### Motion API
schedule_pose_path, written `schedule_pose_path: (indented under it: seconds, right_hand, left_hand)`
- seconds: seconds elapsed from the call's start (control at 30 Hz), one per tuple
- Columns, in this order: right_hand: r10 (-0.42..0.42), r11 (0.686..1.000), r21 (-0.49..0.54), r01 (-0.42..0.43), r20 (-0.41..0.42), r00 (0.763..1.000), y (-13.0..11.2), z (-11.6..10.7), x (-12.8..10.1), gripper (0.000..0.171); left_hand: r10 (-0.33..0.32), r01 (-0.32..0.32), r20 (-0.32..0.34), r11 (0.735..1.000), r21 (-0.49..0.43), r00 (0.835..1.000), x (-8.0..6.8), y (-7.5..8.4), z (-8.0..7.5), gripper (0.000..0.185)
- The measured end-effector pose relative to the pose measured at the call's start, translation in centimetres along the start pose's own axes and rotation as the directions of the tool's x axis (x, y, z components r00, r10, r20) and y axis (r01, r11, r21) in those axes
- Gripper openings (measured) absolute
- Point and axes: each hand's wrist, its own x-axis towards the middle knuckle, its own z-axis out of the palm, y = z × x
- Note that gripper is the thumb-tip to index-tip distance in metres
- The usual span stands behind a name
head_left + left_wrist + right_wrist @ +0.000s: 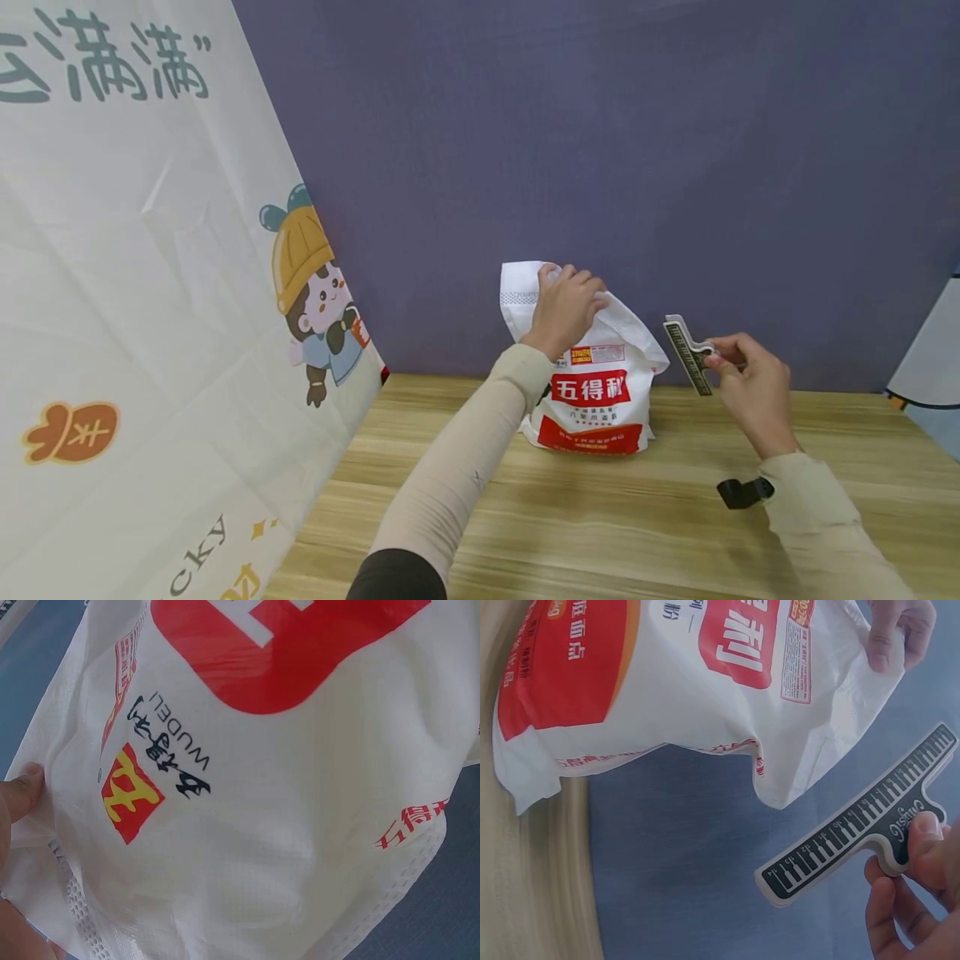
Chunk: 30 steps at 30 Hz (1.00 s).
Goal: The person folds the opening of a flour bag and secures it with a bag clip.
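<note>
A white flour bag [592, 400] with red print stands upright on the wooden table, its top folded over. My left hand [566, 304] grips that folded top edge; in the left wrist view the thumb [28, 784] presses on the white fabric. To the right of the bag, my right hand [753, 387] pinches a long clip [688, 357] by its handle, held in the air apart from the bag. Seen from the right wrist, the clip [855, 817] carries a piano-key pattern and the word "Music". Its jaws look closed.
The wood-grain table [600, 525] spreads under both arms. Behind the bag rises a dark blue-grey backdrop [615, 142]. A white printed sheet [150, 275] with a cartoon figure hangs at the left. Another white sheet [933, 350] shows at the far right edge.
</note>
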Motion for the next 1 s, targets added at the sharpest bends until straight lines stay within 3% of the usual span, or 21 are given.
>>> schedule_pose_path:
  seconds: [0.43, 1.0]
  right_hand:
    - [-0.067, 0.997, 0.025, 0.068, -0.049, 0.997, -1.1, 0.5, 2.7, 0.012]
    - [-0.124, 0.991, 0.04, 0.125, -0.038, 0.992, -2.3, 1.0, 4.6, 0.011]
  left_hand:
    - [-0.006, 0.006, 0.013, 1.0, -0.003, 1.0, 0.3, 0.3, 0.0, 0.02]
    - [-0.013, 0.013, 0.01, 1.0, -0.009, 1.0, 0.4, 0.6, 0.0, 0.021]
